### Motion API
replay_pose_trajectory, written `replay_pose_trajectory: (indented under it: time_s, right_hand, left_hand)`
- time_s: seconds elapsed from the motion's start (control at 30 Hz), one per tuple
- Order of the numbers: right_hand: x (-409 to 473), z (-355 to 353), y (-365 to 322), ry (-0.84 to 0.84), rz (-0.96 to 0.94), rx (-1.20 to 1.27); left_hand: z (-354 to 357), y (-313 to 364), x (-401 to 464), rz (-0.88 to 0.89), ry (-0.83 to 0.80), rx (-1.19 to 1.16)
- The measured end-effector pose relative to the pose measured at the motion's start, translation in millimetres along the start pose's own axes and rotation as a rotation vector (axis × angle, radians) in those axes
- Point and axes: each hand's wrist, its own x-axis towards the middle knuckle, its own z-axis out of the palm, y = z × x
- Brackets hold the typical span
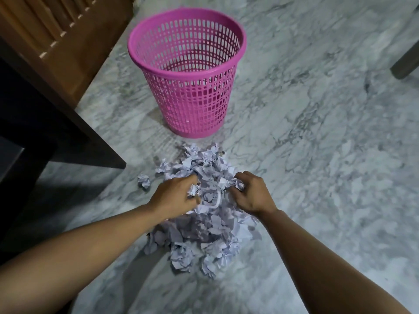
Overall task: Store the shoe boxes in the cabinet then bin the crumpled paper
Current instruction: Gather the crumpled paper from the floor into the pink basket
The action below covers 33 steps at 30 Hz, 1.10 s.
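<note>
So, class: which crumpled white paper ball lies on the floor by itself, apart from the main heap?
The small crumpled white paper ball left of the paper heap, beside the left hand; bare marble floor separates it from the heap.

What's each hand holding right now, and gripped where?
Left hand grips a crumpled paper ball in curled fingers. Right hand pinches another paper wad at its fingertips. Both are over the paper pile.

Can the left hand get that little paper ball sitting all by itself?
Probably yes. The lone paper ball lies on bare floor just left of the left hand, with nothing between them. But that hand already grips a paper wad, so it may need to drop it first.
</note>
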Motion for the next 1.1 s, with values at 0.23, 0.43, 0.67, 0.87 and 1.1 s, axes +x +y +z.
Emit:
replay_pose_trajectory:
  time_s: [0.23, 0.43, 0.67, 0.87, 1.1]
  right_hand:
    - [88.2, -84.2, -99.1, 0.333, -0.116, 0.347]
    - [215.2, -160.9, -202.2, 0.430, -0.147, 0.339]
    - [299.5, -163.0, -233.7, 0.041, 0.160, 0.101]
    - [286.2, -162.8, -195.3, 0.223, 0.030, 0.379]
    - [192.5, -128.5, -89.5, 0.549, 0.006, 0.412]
  left_hand:
    - [-123.0, 31.4, 46.4, 0.129, 0.544, -0.360]
    - [-274.6, 44.1, 162.6, 0.111, 0.986, -0.503]
    - [-263.4, 4.7, 259.7, -0.428, 0.413, -0.146]
    - [-240.6, 9.7, 234.9, -0.280, 0.493, -0.120]
    - [-144.6, -8.4, 92.5, 0.217, 0.579, -0.142]
